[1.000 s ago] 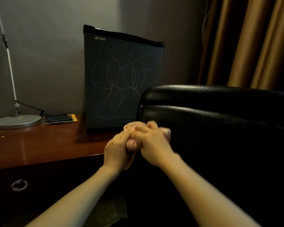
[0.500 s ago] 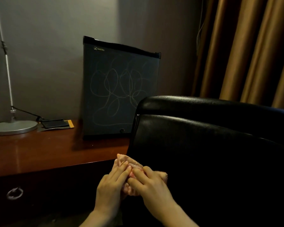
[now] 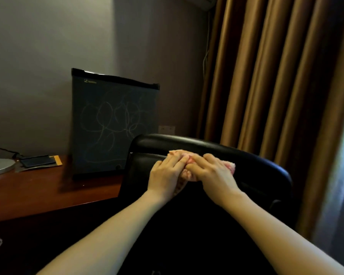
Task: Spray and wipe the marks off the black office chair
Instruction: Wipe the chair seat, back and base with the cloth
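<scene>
Head view: the left hand (image 3: 165, 173) and right hand (image 3: 213, 173) press a pink cloth (image 3: 229, 166) on top of the black chair (image 3: 256, 161). All fingers (image 3: 176, 160) lie nearly straight, flat on it.

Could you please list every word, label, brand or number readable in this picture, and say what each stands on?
Pale logo with a brand word, top left of the mini fridge door: too blurred to read.
Pale scribbles on that door: loops, not letters.
On the black office chair and pink cloth: no text visible.
</scene>
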`<state>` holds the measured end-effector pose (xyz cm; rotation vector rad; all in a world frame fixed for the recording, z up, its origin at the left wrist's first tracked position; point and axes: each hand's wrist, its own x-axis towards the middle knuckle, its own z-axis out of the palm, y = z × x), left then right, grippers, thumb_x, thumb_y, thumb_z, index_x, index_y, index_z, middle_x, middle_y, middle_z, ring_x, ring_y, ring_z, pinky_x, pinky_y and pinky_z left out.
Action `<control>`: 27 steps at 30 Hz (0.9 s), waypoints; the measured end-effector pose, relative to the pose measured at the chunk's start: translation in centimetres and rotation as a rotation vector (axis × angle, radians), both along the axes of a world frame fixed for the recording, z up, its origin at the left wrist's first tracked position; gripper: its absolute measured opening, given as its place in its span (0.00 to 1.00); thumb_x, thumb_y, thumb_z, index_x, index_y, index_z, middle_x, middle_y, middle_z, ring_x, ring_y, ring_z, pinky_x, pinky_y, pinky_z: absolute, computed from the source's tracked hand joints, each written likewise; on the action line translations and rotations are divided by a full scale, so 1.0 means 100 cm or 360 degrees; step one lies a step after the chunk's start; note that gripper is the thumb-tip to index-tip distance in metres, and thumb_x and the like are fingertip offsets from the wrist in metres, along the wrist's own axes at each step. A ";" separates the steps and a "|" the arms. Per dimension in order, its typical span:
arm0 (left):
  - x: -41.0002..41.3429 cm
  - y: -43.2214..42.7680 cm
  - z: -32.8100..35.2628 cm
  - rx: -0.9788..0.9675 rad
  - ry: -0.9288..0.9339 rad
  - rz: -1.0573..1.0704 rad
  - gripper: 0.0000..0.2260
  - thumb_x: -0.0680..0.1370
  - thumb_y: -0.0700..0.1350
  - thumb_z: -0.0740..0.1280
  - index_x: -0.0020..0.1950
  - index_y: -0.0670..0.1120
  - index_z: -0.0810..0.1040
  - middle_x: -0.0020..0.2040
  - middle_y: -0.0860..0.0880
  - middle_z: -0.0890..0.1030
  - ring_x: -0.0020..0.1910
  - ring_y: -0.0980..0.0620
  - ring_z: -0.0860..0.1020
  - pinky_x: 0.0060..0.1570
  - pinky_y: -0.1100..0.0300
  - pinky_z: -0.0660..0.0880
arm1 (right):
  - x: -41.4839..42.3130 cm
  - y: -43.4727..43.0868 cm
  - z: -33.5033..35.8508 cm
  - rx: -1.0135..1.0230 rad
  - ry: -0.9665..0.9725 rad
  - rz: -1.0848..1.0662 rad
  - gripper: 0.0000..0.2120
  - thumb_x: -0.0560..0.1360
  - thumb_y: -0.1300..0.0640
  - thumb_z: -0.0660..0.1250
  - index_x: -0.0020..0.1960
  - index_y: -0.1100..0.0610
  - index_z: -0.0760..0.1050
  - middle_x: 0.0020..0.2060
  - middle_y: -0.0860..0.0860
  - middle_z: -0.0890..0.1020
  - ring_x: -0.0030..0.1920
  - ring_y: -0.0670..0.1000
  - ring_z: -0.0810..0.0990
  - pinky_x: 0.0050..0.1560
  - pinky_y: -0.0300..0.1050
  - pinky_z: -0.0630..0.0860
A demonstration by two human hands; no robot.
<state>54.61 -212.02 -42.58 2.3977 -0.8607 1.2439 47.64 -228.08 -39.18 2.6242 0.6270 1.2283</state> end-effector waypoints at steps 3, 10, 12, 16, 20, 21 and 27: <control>-0.016 -0.028 0.012 0.0072 0.0049 -0.0185 0.22 0.76 0.53 0.63 0.69 0.51 0.73 0.69 0.50 0.73 0.67 0.48 0.72 0.56 0.52 0.73 | -0.030 -0.027 -0.001 0.0181 0.0061 -0.0056 0.19 0.69 0.62 0.71 0.59 0.50 0.78 0.62 0.50 0.77 0.50 0.55 0.75 0.52 0.52 0.77; -0.022 -0.008 -0.023 0.0023 0.0200 -0.0328 0.23 0.78 0.48 0.66 0.73 0.50 0.68 0.73 0.51 0.67 0.73 0.51 0.64 0.67 0.53 0.67 | -0.032 -0.011 -0.044 0.0306 0.0157 0.0046 0.17 0.73 0.55 0.70 0.61 0.46 0.75 0.65 0.47 0.73 0.55 0.54 0.71 0.56 0.48 0.74; -0.022 0.006 -0.049 0.0032 0.0214 -0.0323 0.22 0.77 0.45 0.67 0.71 0.48 0.71 0.71 0.49 0.71 0.70 0.49 0.69 0.65 0.53 0.71 | -0.025 -0.005 -0.067 0.0264 0.0206 0.0086 0.17 0.72 0.56 0.70 0.59 0.46 0.75 0.65 0.47 0.74 0.55 0.54 0.72 0.54 0.49 0.76; -0.021 0.033 -0.109 0.0038 0.0235 -0.0275 0.22 0.73 0.43 0.69 0.68 0.46 0.74 0.67 0.47 0.75 0.65 0.47 0.75 0.56 0.52 0.78 | -0.017 0.020 -0.117 0.0150 0.0236 0.0148 0.16 0.72 0.56 0.69 0.59 0.48 0.76 0.63 0.48 0.76 0.56 0.53 0.73 0.55 0.47 0.77; -0.012 0.038 -0.154 -0.0069 0.0162 -0.0230 0.22 0.72 0.41 0.70 0.66 0.45 0.76 0.66 0.45 0.76 0.64 0.45 0.76 0.51 0.51 0.80 | -0.004 0.034 -0.161 0.0168 0.0173 0.0136 0.16 0.75 0.58 0.58 0.58 0.52 0.79 0.62 0.52 0.78 0.60 0.57 0.75 0.61 0.52 0.75; -0.010 0.037 -0.162 -0.0118 0.0157 -0.0221 0.22 0.73 0.41 0.69 0.67 0.45 0.75 0.66 0.45 0.76 0.64 0.46 0.76 0.52 0.50 0.80 | -0.001 0.035 -0.167 0.0154 0.0153 0.0133 0.17 0.76 0.58 0.56 0.59 0.52 0.79 0.62 0.52 0.78 0.61 0.58 0.74 0.63 0.52 0.73; -0.009 0.031 -0.196 -0.0301 0.0083 -0.0113 0.18 0.77 0.45 0.60 0.66 0.43 0.76 0.65 0.44 0.77 0.64 0.45 0.76 0.55 0.53 0.78 | 0.000 0.046 -0.188 0.0113 -0.0195 0.0176 0.16 0.74 0.62 0.56 0.52 0.59 0.82 0.55 0.57 0.81 0.57 0.59 0.70 0.64 0.48 0.65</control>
